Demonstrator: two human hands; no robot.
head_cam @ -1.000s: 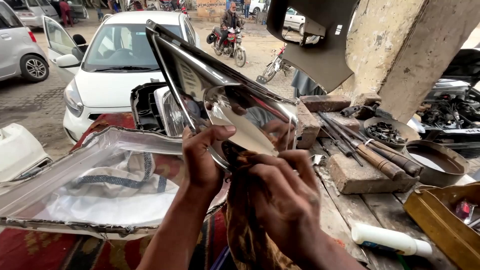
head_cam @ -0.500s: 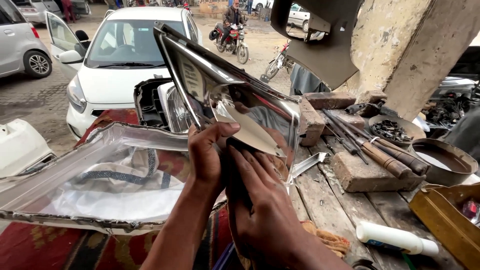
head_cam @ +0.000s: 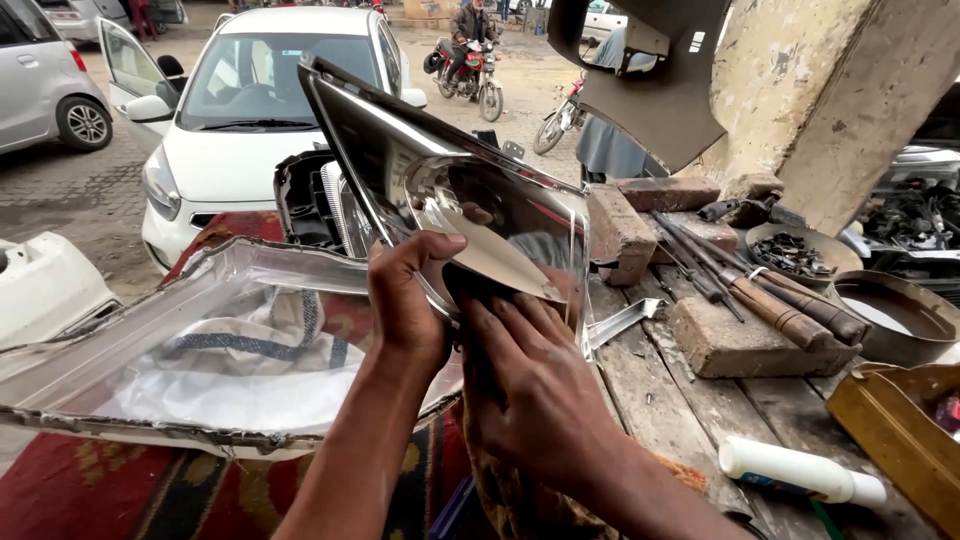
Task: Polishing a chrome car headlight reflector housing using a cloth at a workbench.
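Head view: shiny chrome reflector [head_cam: 470, 200], tilted, mirror-bright, held by both hands.

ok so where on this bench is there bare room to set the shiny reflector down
Bare planks lie between the right hand, the near brick and the white tube. The far side is crowded with chisels and bowls; the clear lens cover fills the left.

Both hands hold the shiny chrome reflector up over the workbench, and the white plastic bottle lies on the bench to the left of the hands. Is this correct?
Not quite. In the head view the white plastic bottle lies on the workbench to the right of the hands, not the left. The left hand and right hand do hold the chrome reflector up.
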